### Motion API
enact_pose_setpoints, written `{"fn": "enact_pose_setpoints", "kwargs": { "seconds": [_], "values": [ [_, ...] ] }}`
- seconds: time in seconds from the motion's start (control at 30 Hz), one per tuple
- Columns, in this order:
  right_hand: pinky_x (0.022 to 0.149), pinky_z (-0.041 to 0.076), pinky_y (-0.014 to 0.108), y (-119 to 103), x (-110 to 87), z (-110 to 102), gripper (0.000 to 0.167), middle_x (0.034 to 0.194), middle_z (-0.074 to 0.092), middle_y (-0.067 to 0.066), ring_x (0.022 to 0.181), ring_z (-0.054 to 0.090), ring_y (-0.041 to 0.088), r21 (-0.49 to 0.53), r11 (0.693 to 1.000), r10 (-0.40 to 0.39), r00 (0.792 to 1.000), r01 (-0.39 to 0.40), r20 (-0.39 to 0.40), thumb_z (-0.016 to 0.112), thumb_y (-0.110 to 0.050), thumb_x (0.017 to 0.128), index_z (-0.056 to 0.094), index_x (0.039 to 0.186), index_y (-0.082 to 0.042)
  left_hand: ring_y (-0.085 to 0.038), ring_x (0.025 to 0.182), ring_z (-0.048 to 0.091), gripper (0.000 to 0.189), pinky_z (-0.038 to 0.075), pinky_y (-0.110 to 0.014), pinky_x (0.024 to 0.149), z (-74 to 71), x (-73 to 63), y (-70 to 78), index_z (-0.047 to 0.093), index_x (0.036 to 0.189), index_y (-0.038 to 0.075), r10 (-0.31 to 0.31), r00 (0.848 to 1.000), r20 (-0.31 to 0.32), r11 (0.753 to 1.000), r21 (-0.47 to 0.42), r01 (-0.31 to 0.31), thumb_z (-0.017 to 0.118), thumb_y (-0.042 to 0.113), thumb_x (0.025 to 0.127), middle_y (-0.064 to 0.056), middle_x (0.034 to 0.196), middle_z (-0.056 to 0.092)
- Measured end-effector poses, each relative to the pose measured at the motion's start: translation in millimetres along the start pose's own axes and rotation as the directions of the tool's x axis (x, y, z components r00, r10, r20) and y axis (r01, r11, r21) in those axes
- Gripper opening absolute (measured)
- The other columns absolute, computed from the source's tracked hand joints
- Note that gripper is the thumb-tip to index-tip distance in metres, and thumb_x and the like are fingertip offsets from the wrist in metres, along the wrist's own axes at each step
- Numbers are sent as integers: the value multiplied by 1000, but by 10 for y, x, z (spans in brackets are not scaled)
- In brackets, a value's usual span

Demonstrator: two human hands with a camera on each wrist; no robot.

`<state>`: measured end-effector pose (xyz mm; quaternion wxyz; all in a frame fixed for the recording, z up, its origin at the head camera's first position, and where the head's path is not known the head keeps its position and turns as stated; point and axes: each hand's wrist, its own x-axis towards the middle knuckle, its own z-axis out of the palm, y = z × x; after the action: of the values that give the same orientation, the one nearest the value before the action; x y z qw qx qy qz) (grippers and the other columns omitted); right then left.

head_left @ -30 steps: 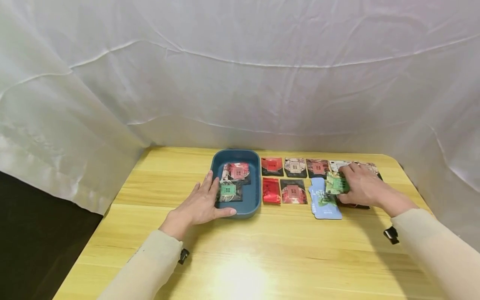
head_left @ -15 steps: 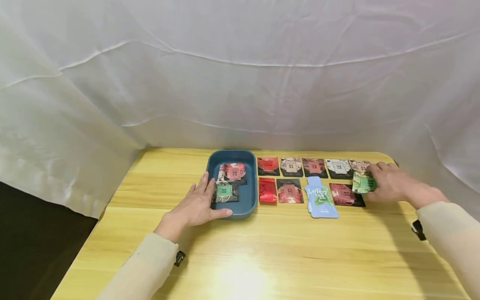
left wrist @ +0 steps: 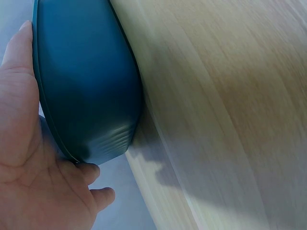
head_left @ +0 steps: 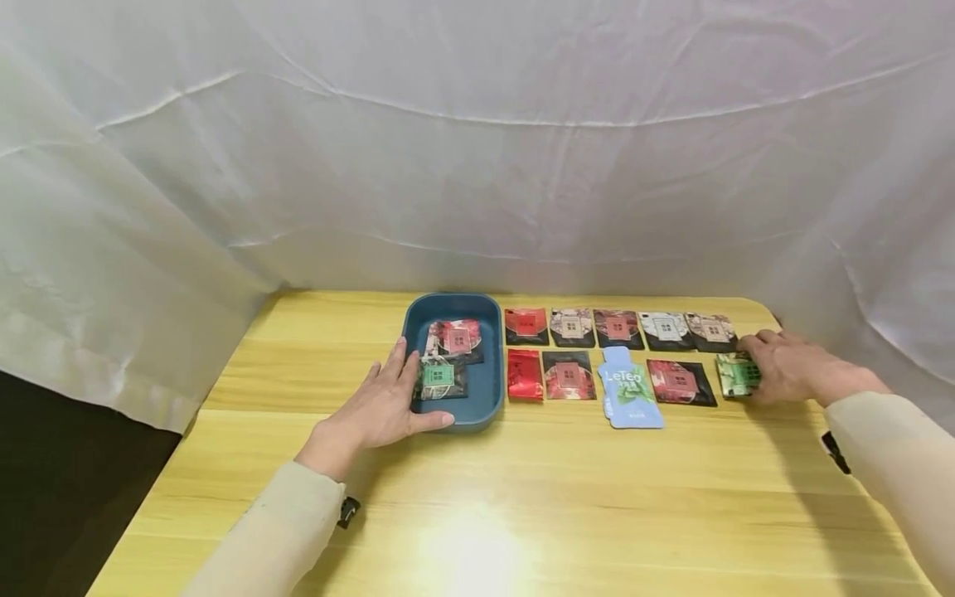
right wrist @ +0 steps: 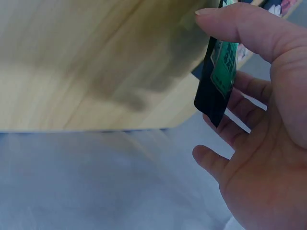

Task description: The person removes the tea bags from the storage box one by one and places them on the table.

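Note:
At the far right of the table, my right hand [head_left: 792, 366] pinches a green-and-black sachet [head_left: 737, 375] at the end of the front row; the right wrist view shows the same sachet [right wrist: 221, 72] edge-on between thumb and fingers, tilted over the wood. My left hand [head_left: 371, 410] lies with spread fingers against the left side of a dark blue tray [head_left: 492, 377], thumb along its near rim. Inside the tray lie a red-and-black sachet [head_left: 455, 338] and a green-labelled black sachet [head_left: 442, 376]. In the left wrist view, the tray [left wrist: 91, 72] shows its outer wall beside my palm.
Right of the tray run two rows of flat sachets, among them a shiny red one [head_left: 525, 376], a black-and-red one [head_left: 681, 382] and a white-and-black one [head_left: 666, 330]. A pale blue LeTea packet [head_left: 630, 390] juts forward. White cloth [head_left: 537, 182] hangs behind the table.
My right hand has carried the green sachet rightward past the black-and-red one and lowered it at the row's end. The left hand stays at the tray; the view has shifted slightly.

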<state>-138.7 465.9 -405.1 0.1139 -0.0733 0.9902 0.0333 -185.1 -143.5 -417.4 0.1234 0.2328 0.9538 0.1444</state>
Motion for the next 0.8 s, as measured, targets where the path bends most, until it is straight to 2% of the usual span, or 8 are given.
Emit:
{"fn": "enact_pose_setpoints", "kwargs": {
  "seconds": [0.17, 0.47, 0.67, 0.8],
  "values": [
    [98, 37, 86, -72, 103, 80, 98, 147, 41, 47, 131, 38, 72, 18, 999, 34, 998, -35, 49, 89, -31, 72, 44, 149, 8, -39, 164, 5, 130, 11, -59, 131, -26, -35, -33, 14, 167, -2, 5, 1000, -16, 1000, 4, -5, 62, 86, 84, -23, 176, -9],
    [101, 31, 88, -71, 184, 157, 99, 155, 32, 44, 137, 30, 70, 28, 995, 92, 990, -95, 103, 87, -28, 77, 37, 155, 8, -38, 164, 4, 132, 10, -58, 132, -35, -63, -41, 12, 167, -3, 0, 1000, -8, 1000, -8, 0, 61, 86, 84, -23, 176, -10],
    [102, 29, 89, -107, 178, 138, 105, 157, 31, 43, 137, 30, 70, 21, 996, 79, 993, -81, 83, 89, -32, 75, 36, 157, 7, -36, 164, 2, 132, 9, -58, 132, -42, -66, -34, 10, 167, -3, -5, 1000, -2, 1000, 2, 5, 60, 86, 85, -22, 176, -11],
    [102, 30, 88, -185, 145, 75, 99, 155, 33, 43, 135, 33, 70, 15, 998, 63, 997, -63, 39, 89, -31, 79, 38, 155, 8, -35, 165, -2, 132, 8, -57, 132, -36, -21, 12, 9, 167, -3, 8, 1000, -4, 1000, 1, -8, 60, 86, 85, -21, 176, -11]
  ]
}}
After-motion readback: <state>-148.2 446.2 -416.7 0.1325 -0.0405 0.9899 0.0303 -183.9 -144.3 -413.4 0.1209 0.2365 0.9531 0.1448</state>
